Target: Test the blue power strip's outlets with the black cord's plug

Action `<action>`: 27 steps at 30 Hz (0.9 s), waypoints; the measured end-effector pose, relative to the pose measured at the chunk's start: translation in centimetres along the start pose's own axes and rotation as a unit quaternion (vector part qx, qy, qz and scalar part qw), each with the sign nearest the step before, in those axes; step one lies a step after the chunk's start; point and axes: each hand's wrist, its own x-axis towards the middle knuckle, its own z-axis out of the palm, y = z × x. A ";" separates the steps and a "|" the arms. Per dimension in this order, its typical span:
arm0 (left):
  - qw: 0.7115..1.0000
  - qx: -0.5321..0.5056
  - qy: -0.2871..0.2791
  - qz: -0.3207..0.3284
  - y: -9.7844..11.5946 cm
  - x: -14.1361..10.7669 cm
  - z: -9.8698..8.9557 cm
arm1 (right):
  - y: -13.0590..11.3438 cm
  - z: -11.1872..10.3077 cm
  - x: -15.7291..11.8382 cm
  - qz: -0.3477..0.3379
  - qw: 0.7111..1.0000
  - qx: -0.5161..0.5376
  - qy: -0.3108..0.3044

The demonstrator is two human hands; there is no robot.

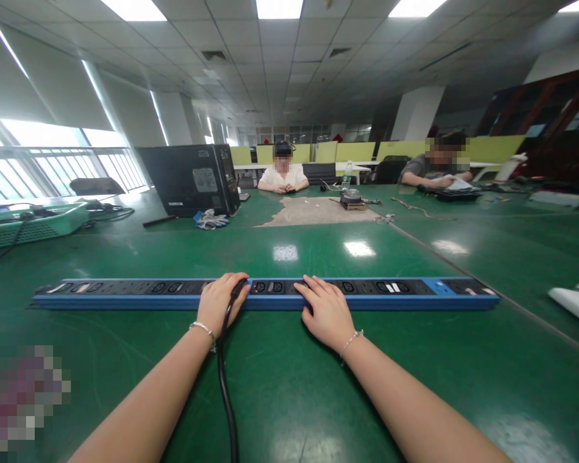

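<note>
A long blue power strip (pixel 139 302) with a black socket face lies across the green table. My left hand (pixel 220 301) is closed round the black plug (pixel 240 287) of a cable, at the strip's middle. From that plug the black cable (pixel 226 386) runs down towards the near edge of the view. Whether the plug sits fully in a socket cannot be told. My right hand (pixel 327 308) rests on the strip a little to the right, fingers spread over its sockets, holding nothing that shows.
A green basket (pixel 33 225) with cables stands at the left. Behind the strip are a black computer case (pixel 188 180), gloves (pixel 211 220) and a small round device (pixel 351 198). Two people sit at the far side. A white object (pixel 576 307) lies at the right.
</note>
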 end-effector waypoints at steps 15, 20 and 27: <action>0.996 -0.054 0.072 0.028 -0.8 -0.1 1.5 | 0.1 0.2 0.1 -0.011 1.000 -0.024 0.014; 0.966 -0.111 0.230 -0.037 -0.8 1.4 -2.2 | 0.2 0.3 0.0 -0.017 0.999 -0.033 0.020; 0.968 -0.086 0.167 -0.166 -8.5 1.1 -6.5 | 0.3 0.3 0.1 -0.022 0.999 -0.040 0.022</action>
